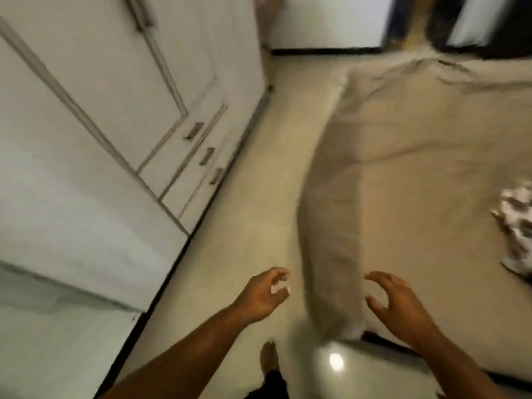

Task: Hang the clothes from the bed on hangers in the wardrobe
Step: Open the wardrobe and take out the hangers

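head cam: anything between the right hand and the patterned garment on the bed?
Only bare tan bedsheet. In the head view the right hand hovers open near the bed's corner; the patterned garment lies at the frame's right edge.

Two hands (263, 296) (401, 305), one bed (417, 168), one garment (515, 226), three drawer handles (205, 156).

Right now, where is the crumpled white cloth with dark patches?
Head view: the crumpled white patterned cloth lies on the tan bed at the far right, beyond the right hand.
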